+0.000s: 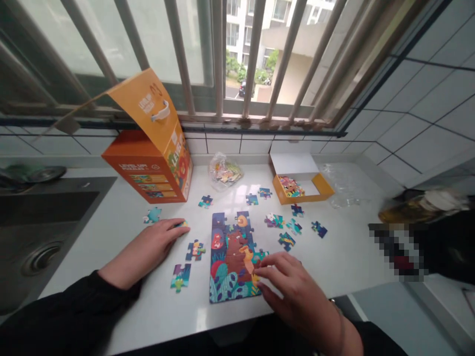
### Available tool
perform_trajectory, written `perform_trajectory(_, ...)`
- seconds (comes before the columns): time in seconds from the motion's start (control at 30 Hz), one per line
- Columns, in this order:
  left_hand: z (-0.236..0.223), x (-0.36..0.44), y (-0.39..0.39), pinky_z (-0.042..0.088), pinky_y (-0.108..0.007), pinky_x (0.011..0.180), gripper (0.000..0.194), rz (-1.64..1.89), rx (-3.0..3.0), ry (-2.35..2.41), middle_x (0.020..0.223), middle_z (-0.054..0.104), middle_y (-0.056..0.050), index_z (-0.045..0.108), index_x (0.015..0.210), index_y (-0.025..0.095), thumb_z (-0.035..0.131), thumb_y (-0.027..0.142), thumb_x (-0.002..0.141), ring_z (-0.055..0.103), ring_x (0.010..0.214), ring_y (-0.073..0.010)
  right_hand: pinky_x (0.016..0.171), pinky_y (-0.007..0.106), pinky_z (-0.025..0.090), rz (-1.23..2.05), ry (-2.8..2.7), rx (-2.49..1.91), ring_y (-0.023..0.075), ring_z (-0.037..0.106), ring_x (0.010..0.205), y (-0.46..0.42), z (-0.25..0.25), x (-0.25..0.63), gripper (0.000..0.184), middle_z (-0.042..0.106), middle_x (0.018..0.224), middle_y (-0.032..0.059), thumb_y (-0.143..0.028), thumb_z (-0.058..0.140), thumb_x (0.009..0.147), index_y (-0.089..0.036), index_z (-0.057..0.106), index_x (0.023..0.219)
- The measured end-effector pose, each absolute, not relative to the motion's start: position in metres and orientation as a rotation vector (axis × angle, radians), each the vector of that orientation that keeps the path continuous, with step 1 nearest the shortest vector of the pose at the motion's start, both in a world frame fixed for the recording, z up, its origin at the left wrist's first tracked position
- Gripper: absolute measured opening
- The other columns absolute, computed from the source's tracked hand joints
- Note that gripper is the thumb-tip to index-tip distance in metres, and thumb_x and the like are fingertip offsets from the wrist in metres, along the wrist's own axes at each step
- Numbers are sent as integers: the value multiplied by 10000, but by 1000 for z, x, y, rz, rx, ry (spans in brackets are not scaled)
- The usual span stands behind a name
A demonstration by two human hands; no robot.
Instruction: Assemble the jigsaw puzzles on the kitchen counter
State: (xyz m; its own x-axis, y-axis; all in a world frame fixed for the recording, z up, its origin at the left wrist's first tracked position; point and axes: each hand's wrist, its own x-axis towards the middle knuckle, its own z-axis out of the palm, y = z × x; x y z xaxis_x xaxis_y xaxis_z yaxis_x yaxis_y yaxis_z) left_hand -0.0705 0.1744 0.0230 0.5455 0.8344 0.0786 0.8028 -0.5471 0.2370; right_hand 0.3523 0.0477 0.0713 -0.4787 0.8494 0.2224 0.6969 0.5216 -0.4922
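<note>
Fingers of the left hand (158, 241) lie close together over a small piece (183, 224), partly hiding it; whether they grip it, I cannot tell. The orange box (150, 170) stands behind. Loose pieces (180, 277) lie between this hand and the partly assembled puzzle (232, 262). The right hand (297, 287) has fingers narrowly parted at the puzzle's lower right edge, covering some; any grip is unclear. Beyond sits the open yellow box (306, 197).

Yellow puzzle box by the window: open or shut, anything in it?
Open: the yellow box has its white lid raised, and puzzle pieces show inside.
</note>
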Motion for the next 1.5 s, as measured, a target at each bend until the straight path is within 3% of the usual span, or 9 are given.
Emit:
perform_trajectory(0.17, 28, -92, 179, 575, -539, 1095, 469, 274, 2567, 1520, 1476, 719, -119, 805, 1313, 328, 406, 343, 1065, 696, 1299, -377, 1028, 584, 608, 282, -2114, -1620, 338, 702, 1178, 47, 44, 431, 218, 731, 1242, 145, -285, 629, 1049, -260, 728, 1241)
perform_trajectory(0.27, 37, -80, 169, 567, -577, 1106, 454, 323, 2579, 1563, 1472, 716, -137, 798, 1308, 297, 428, 337, 1048, 692, 1301, -390, 1086, 599, 599, 294, -2111, -1646, 353, 692, 1261, 42, 30, 447, 373, 717, 1343, 147, -330, 705, 1006, -277, 686, 1374)
perform_trajectory(0.37, 44, -49, 143, 562, -544, 1154, 426, 402, 2598, 1482, 1485, 713, -100, 761, 1361, 318, 482, 319, 1039, 687, 1331, -344, 1095, 589, 603, 347, -2181, -1614, 349, 686, 1298, 33, 19, 442, 496, 703, 1414, 142, -295, 751, 959, -287, 643, 1444)
perform_trajectory(0.5, 42, 10, 88, 601, -472, 1152, 393, 524, 2633, 1289, 1532, 696, -69, 739, 1395, 325, 527, 292, 1066, 692, 1365, -300, 1043, 567, 619, 328, -2233, -1650, 339, 708, 1250, 26, 12, 438, 348, 725, 1374, 131, -247, 682, 992, -291, 701, 1337)
perform_trajectory(0.73, 15, 67, 22, 606, -507, 1174, 577, 539, 2850, 1104, 1656, 581, -90, 546, 1629, 261, 593, 276, 1055, 608, 1490, -315, 1066, 585, 596, 200, -2221, -1700, 348, 697, 1238, 62, 30, 459, 300, 736, 1330, 156, -263, 665, 992, -246, 749, 1280)
perform_trajectory(1.0, 12, 67, 19, 587, -524, 1201, 533, 559, 2856, 1118, 1642, 594, -95, 623, 1562, 242, 653, 330, 1038, 619, 1478, -333, 1112, 522, 546, 290, -2387, -1508, 320, 689, 1264, 180, 36, 431, 440, 748, 1336, 181, -215, 780, 938, -149, 675, 1360)
perform_trajectory(1.17, 15, 70, 18, 609, -533, 1176, 483, 558, 2846, 1131, 1625, 610, -97, 663, 1509, 228, 648, 320, 1036, 654, 1440, -333, 1051, 416, 546, 361, -2445, -1431, 265, 709, 1162, 198, 32, 429, 359, 780, 1226, 120, -198, 805, 919, -164, 701, 1261)
perform_trajectory(1.33, 16, 72, 18, 611, -522, 1179, 493, 566, 2828, 1161, 1599, 638, -84, 656, 1521, 257, 651, 346, 1036, 663, 1430, -324, 871, 352, 546, 407, -2431, -1447, 218, 705, 924, 203, 38, 423, 228, 781, 984, 50, -158, 726, 954, -181, 716, 1181)
perform_trajectory(1.5, 15, 72, 18, 615, -522, 1175, 484, 555, 2842, 1159, 1614, 624, -86, 659, 1513, 240, 642, 336, 1039, 661, 1432, -323, 987, 369, 542, 402, -2388, -1451, 229, 711, 1101, 203, 44, 428, 208, 771, 1177, 93, -219, 745, 968, -190, 706, 1170)
